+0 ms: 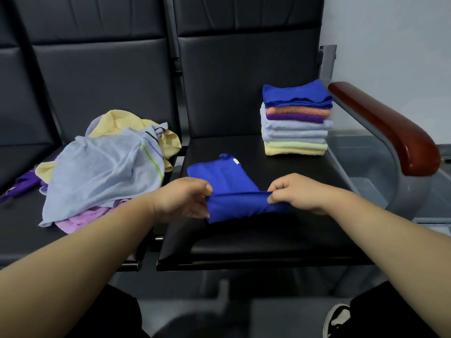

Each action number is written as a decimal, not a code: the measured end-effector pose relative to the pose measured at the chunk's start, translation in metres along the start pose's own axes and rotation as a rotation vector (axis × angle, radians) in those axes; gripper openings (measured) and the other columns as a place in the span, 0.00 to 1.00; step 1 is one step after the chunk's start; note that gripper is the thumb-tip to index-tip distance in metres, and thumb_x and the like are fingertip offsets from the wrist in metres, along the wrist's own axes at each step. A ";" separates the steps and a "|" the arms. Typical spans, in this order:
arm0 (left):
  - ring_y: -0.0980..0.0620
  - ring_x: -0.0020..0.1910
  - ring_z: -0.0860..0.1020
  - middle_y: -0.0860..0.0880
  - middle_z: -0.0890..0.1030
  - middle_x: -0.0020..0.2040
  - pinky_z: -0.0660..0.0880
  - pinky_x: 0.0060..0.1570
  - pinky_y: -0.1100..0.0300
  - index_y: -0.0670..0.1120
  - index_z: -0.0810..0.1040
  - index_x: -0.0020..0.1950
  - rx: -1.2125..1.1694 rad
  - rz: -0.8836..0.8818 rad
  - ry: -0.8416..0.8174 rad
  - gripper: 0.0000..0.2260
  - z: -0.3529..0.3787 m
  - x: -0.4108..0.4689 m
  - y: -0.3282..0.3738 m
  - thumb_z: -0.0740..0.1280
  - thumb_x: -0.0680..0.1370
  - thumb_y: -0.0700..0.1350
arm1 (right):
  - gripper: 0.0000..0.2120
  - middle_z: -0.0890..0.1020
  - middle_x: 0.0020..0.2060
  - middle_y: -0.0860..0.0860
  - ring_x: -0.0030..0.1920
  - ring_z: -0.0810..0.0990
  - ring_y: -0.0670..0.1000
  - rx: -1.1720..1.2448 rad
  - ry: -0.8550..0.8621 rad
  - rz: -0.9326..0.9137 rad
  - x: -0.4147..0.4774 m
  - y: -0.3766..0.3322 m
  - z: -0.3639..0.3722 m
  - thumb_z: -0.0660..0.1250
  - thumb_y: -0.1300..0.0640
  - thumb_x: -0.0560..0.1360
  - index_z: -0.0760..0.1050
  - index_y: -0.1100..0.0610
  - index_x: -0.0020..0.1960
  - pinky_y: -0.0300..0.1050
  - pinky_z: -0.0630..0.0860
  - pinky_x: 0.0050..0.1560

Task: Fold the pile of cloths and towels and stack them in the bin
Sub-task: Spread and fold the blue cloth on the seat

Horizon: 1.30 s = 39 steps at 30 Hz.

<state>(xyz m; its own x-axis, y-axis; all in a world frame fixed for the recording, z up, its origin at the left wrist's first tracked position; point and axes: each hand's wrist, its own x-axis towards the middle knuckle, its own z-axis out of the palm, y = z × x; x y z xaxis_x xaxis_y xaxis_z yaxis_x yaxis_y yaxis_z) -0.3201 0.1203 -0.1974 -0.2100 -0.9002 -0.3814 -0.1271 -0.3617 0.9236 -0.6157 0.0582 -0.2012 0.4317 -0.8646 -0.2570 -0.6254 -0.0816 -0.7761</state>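
Pinching one blue cloth are left hand and right hand; one folded stack, one loose pile nearby.

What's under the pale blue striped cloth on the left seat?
Poking out from under the pale blue cloth: a yellow cloth at the back, a lilac towel at the front, a purple cloth to the left. Anything else beneath it is covered.

Bare forearms, black trousers, black sneaker with white side stripe and sole
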 end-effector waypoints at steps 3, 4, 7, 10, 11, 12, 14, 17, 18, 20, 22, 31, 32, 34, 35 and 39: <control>0.44 0.34 0.80 0.44 0.80 0.40 0.77 0.45 0.54 0.50 0.81 0.35 -0.084 -0.090 -0.053 0.05 -0.010 -0.004 0.008 0.71 0.60 0.47 | 0.08 0.73 0.32 0.50 0.37 0.70 0.49 0.286 -0.088 0.049 0.000 -0.006 -0.002 0.73 0.60 0.73 0.77 0.55 0.36 0.44 0.67 0.38; 0.45 0.34 0.81 0.45 0.82 0.40 0.77 0.47 0.53 0.50 0.82 0.34 -0.098 -0.104 -0.064 0.03 -0.014 -0.005 0.010 0.69 0.63 0.46 | 0.07 0.74 0.34 0.51 0.38 0.71 0.49 0.364 -0.109 0.054 0.001 -0.010 -0.002 0.72 0.60 0.72 0.76 0.55 0.37 0.44 0.68 0.38; 0.45 0.34 0.81 0.46 0.82 0.40 0.76 0.48 0.52 0.49 0.84 0.36 -0.108 -0.136 -0.063 0.07 -0.019 -0.004 0.012 0.65 0.67 0.45 | 0.07 0.83 0.38 0.52 0.41 0.79 0.51 0.528 -0.071 0.060 0.008 -0.016 -0.001 0.68 0.64 0.78 0.82 0.57 0.43 0.44 0.73 0.41; 0.47 0.34 0.80 0.46 0.82 0.39 0.76 0.47 0.54 0.47 0.80 0.42 -0.137 -0.165 0.022 0.08 -0.025 0.005 0.014 0.62 0.70 0.45 | 0.12 0.87 0.41 0.51 0.45 0.83 0.51 0.599 0.025 0.088 0.023 -0.024 0.003 0.64 0.66 0.79 0.84 0.54 0.48 0.45 0.76 0.45; 0.47 0.34 0.80 0.46 0.82 0.39 0.76 0.47 0.54 0.46 0.79 0.43 -0.145 -0.175 0.069 0.08 -0.027 0.010 0.014 0.61 0.72 0.44 | 0.13 0.87 0.42 0.51 0.46 0.83 0.51 0.603 0.063 0.087 0.029 -0.026 0.005 0.64 0.67 0.79 0.84 0.54 0.49 0.45 0.77 0.47; 0.48 0.35 0.81 0.46 0.82 0.40 0.76 0.46 0.55 0.46 0.79 0.44 -0.155 -0.183 0.121 0.08 -0.031 0.017 0.013 0.60 0.74 0.44 | 0.12 0.86 0.44 0.52 0.47 0.83 0.51 0.599 0.102 0.089 0.038 -0.028 0.007 0.65 0.66 0.79 0.84 0.53 0.51 0.47 0.78 0.48; 0.48 0.36 0.82 0.46 0.82 0.43 0.76 0.46 0.56 0.46 0.78 0.46 -0.167 -0.186 0.225 0.09 -0.037 0.030 0.009 0.58 0.77 0.44 | 0.10 0.86 0.49 0.54 0.49 0.83 0.52 0.577 0.176 0.098 0.054 -0.030 0.012 0.66 0.65 0.79 0.83 0.53 0.54 0.48 0.79 0.48; 0.48 0.36 0.83 0.47 0.82 0.41 0.75 0.44 0.56 0.46 0.75 0.45 -0.174 -0.161 0.355 0.07 -0.044 0.049 0.004 0.59 0.78 0.43 | 0.11 0.84 0.53 0.54 0.50 0.83 0.53 0.472 0.287 0.085 0.080 -0.030 0.019 0.70 0.61 0.79 0.80 0.51 0.60 0.46 0.77 0.41; 0.48 0.36 0.82 0.47 0.82 0.38 0.74 0.44 0.56 0.46 0.75 0.44 -0.179 -0.146 0.394 0.07 -0.046 0.056 0.002 0.59 0.78 0.43 | 0.11 0.83 0.53 0.54 0.50 0.83 0.53 0.431 0.329 0.076 0.088 -0.030 0.022 0.70 0.60 0.79 0.79 0.50 0.61 0.45 0.77 0.41; 0.49 0.36 0.80 0.48 0.81 0.34 0.73 0.41 0.57 0.46 0.74 0.43 -0.165 -0.113 0.467 0.06 -0.051 0.067 0.000 0.60 0.79 0.42 | 0.13 0.82 0.52 0.52 0.52 0.83 0.52 0.373 0.392 0.057 0.102 -0.030 0.026 0.71 0.59 0.79 0.78 0.49 0.61 0.46 0.79 0.45; 0.49 0.33 0.77 0.47 0.77 0.32 0.69 0.35 0.59 0.47 0.72 0.43 -0.128 -0.081 0.530 0.05 -0.057 0.079 -0.002 0.60 0.79 0.41 | 0.14 0.83 0.52 0.52 0.52 0.84 0.52 0.330 0.416 0.062 0.120 -0.026 0.030 0.72 0.58 0.79 0.77 0.48 0.62 0.48 0.82 0.48; 0.48 0.40 0.82 0.48 0.83 0.38 0.70 0.35 0.58 0.45 0.79 0.44 0.564 0.002 0.747 0.10 -0.071 0.118 -0.022 0.65 0.79 0.49 | 0.20 0.83 0.56 0.47 0.58 0.80 0.49 0.143 0.453 0.119 0.156 -0.022 0.040 0.74 0.53 0.77 0.77 0.50 0.68 0.46 0.78 0.56; 0.49 0.41 0.81 0.48 0.82 0.38 0.69 0.35 0.58 0.45 0.79 0.45 0.594 -0.005 0.764 0.11 -0.070 0.119 -0.022 0.65 0.79 0.51 | 0.20 0.83 0.56 0.47 0.58 0.80 0.50 0.086 0.451 0.132 0.155 -0.021 0.040 0.73 0.51 0.77 0.76 0.50 0.68 0.48 0.78 0.58; 0.50 0.40 0.78 0.48 0.80 0.41 0.66 0.35 0.57 0.43 0.76 0.49 0.636 -0.016 0.781 0.12 -0.064 0.114 -0.020 0.64 0.79 0.52 | 0.13 0.81 0.50 0.47 0.53 0.80 0.51 -0.034 0.450 0.169 0.151 -0.021 0.036 0.70 0.49 0.78 0.76 0.49 0.61 0.47 0.77 0.50; 0.51 0.39 0.77 0.48 0.79 0.41 0.66 0.34 0.57 0.42 0.75 0.51 0.654 -0.023 0.778 0.13 -0.059 0.109 -0.018 0.64 0.80 0.52 | 0.08 0.80 0.46 0.48 0.47 0.78 0.52 -0.119 0.433 0.203 0.147 -0.023 0.034 0.68 0.48 0.78 0.74 0.50 0.55 0.46 0.74 0.42; 0.39 0.51 0.79 0.40 0.80 0.53 0.67 0.46 0.53 0.39 0.66 0.58 0.759 -0.056 0.754 0.13 -0.029 0.085 -0.018 0.59 0.84 0.49 | 0.17 0.80 0.52 0.56 0.42 0.76 0.54 -0.436 0.257 0.361 0.131 -0.033 0.041 0.60 0.44 0.83 0.76 0.57 0.58 0.46 0.69 0.38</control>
<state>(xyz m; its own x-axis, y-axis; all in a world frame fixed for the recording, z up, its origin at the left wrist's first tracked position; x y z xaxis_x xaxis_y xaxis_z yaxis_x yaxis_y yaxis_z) -0.3070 0.0434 -0.2456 0.4348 -0.8985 -0.0601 -0.7423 -0.3954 0.5409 -0.5124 -0.0322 -0.2329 0.0076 -0.9628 -0.2702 -0.9342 0.0896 -0.3454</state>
